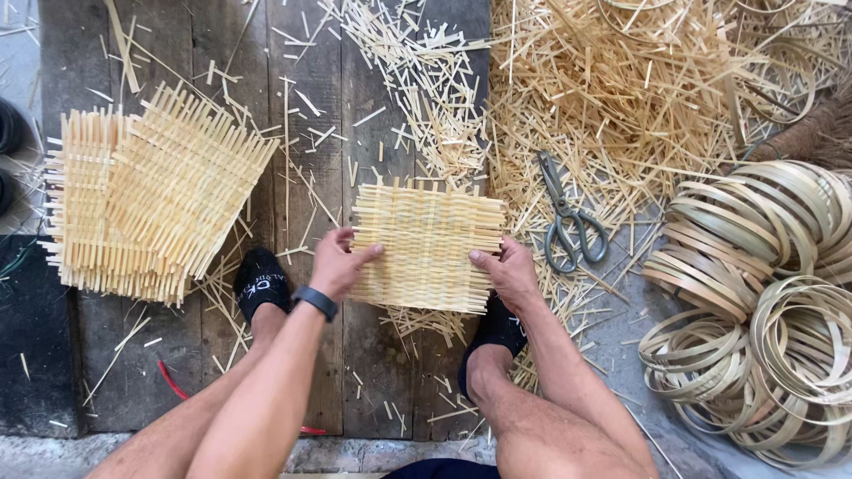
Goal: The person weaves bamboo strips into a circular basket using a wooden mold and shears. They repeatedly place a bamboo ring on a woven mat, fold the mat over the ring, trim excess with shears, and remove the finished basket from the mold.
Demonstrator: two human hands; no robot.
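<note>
At centre frame, over dark wooden planks (311,133), a square woven mat (428,247) of pale bamboo strips is held flat between both hands; the left hand (337,264) grips its 9 o'clock edge, thumb on top and pointing toward 3 o'clock, the other fingers curled beneath and out of sight; the right hand (508,270) grips the 3 o'clock edge the same way, thumb laid on the weave, fingers tucked under; whether those hidden fingers are spread or pressed together I cannot tell. On the left wrist sits a black band (316,302); below each hand a foot in a black sock rests on the planks, the left sock (259,282) at 7 o'clock of the mat, the right sock (493,330) at 5 o'clock, partly under the mat's corner. At 9 o'clock of the mat, well apart, lies a stack (146,195) of finished mats, the top one turned askew; at 3 o'clock, near the right hand, scissors (568,222) lie closed among offcuts (639,98) that heap up toward 1 o'clock; farther toward 3 and 4 o'clock rests a pile of bamboo hoops (763,302), overlapping one another; loose slivers scatter over the planks at 12 o'clock.
</note>
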